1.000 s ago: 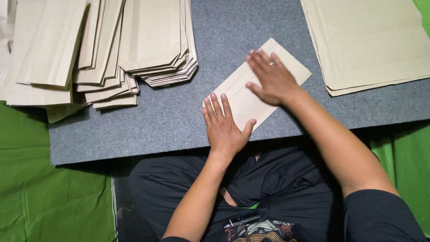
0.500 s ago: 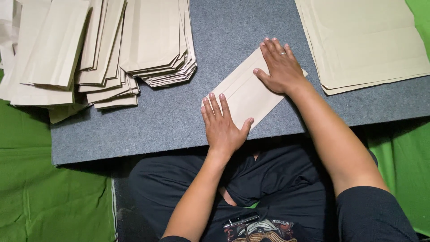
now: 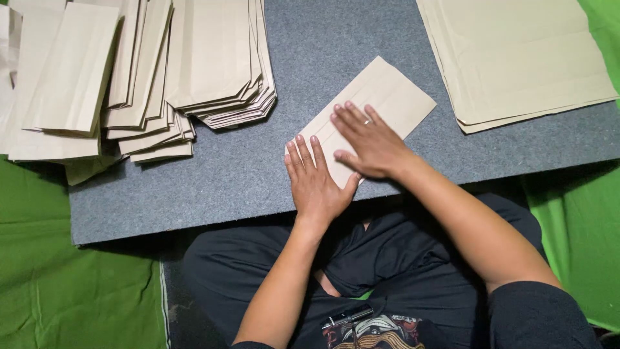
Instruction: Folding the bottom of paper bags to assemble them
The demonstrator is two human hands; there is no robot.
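Tan folded paper bag (image 3: 381, 97) under flat, open left hand (image 3: 316, 184) and right hand (image 3: 368, 142)

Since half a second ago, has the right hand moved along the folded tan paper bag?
Yes. The right hand slid down the folded tan paper bag toward the left hand.

Right hand (image 3: 367, 141) back down the folded paper bag (image 3: 381, 100) — beside left hand (image 3: 316, 181).
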